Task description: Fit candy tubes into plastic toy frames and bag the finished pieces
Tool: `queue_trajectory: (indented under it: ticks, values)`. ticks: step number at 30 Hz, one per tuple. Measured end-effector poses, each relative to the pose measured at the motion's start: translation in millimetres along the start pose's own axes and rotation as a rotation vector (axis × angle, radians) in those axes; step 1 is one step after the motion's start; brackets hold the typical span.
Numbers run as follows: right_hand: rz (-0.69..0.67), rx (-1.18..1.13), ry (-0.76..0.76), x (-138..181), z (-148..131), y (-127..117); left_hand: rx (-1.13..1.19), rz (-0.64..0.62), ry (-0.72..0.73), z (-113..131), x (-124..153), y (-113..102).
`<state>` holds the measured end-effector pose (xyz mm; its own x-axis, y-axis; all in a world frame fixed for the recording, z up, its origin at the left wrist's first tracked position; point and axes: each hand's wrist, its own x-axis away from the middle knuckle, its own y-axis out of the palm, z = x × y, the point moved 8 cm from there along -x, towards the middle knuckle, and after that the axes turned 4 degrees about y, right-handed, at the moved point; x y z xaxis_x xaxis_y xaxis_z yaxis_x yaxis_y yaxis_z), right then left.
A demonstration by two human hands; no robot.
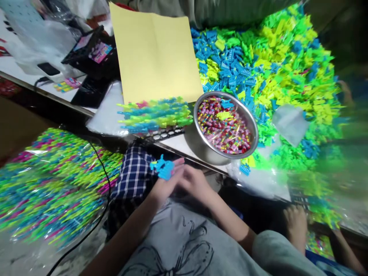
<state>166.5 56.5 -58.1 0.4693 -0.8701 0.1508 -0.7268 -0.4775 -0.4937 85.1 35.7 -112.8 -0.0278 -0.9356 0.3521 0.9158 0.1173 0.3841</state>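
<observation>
From my remote view, the left hand (168,183) holds a blue toy (163,168); the right hand (197,183) presses close beside it, its fingertips hidden, so I can't tell its grip. I'd steady the left and work gently with the right. The metal bowl (255,134) ahead partly blocks reaching the toy heap (290,57) beyond.

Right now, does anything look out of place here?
Perhaps: a blue piece and a yellow piece lie atop the small pinkish bits in the metal bowl, whereas similar pieces fill the heap beside it.
</observation>
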Motion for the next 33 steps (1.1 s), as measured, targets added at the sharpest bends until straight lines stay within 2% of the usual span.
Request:
queue_trajectory:
  ticks: [2,3,4,7,8,11,14,16,18,22,25,30,33]
  values:
    - [-0.135,0.169,-0.128,3.5,-15.3,-9.6,0.028,0.038,-0.005,-1.5,4.3,-1.5]
    - [-0.133,0.236,-0.169,3.4,-18.5,-24.3,0.052,0.064,-0.004,-1.5,5.9,-3.5]
    - [-0.075,0.294,-0.196,0.9,-19.5,-45.4,0.067,0.088,-0.002,-1.0,7.1,-5.8]
    - [0.293,0.535,-0.197,-16.6,-12.2,-123.2,0.076,0.117,0.014,2.5,9.2,-10.8]
    - [0.297,0.648,-0.203,-26.4,-7.5,-135.3,0.084,0.111,0.025,3.9,9.4,-11.3]
    - [0.134,0.948,-0.189,-57.5,12.2,-140.7,0.141,0.101,0.066,5.3,10.0,-15.0]
    - [0.046,1.100,-0.155,-71.6,23.8,-133.0,0.138,0.103,0.075,0.9,12.5,-23.7]
    - [0.055,1.091,-0.168,-71.0,24.1,-131.1,0.096,0.118,0.085,-0.8,15.9,-31.3]
    - [0.119,1.000,-0.178,-67.2,22.6,-138.8,0.064,0.147,0.077,-1.6,20.0,-37.5]
    - [0.365,0.855,-0.114,-62.4,24.5,-179.1,0.152,0.085,-0.019,-4.3,23.2,-28.6]
    - [0.491,0.836,-0.087,-68.0,28.0,-204.0,0.257,0.038,-0.046,-4.1,22.0,-17.6]
    - [0.524,0.822,-0.054,-83.5,31.5,-221.2,0.228,0.003,-0.062,-5.0,25.2,-14.3]
    - [0.527,0.763,-0.040,-69.9,16.2,-223.7,0.138,0.043,-0.010,3.2,27.6,-22.5]
